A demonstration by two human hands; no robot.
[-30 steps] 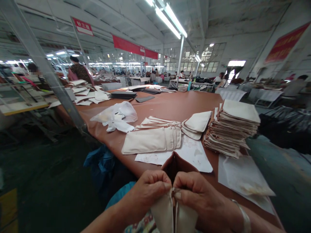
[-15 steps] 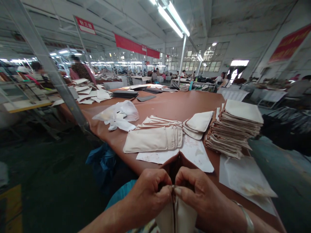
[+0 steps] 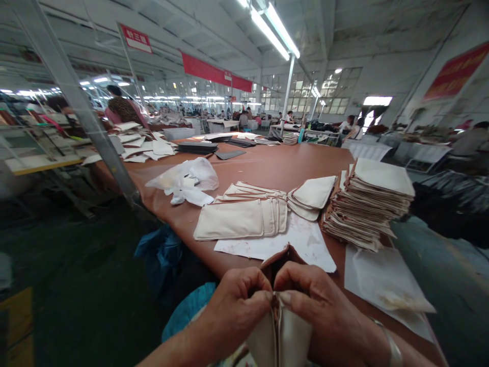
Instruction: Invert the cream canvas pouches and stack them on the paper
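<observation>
At the bottom centre, my left hand and my right hand are closed side by side, thumbs and fingers pinching the edges of one cream and brown fabric piece. Its two cream panels hang below my thumbs with a narrow gap between them. The brown part of it opens out beyond my fingers, partly hidden by them. Just past my hands, a white paper sheet lies under several flat cream pieces.
A tall stack of cream pieces stands on the brown-covered table at the right. A plastic bag lies left of centre. Dark sheets are farther back. A metal post rises at the left. People sit in the background.
The brown part of the held piece has shifted slightly right and its opening looks narrower. Both hands keep their pinch, with the left wrist a little farther right.
</observation>
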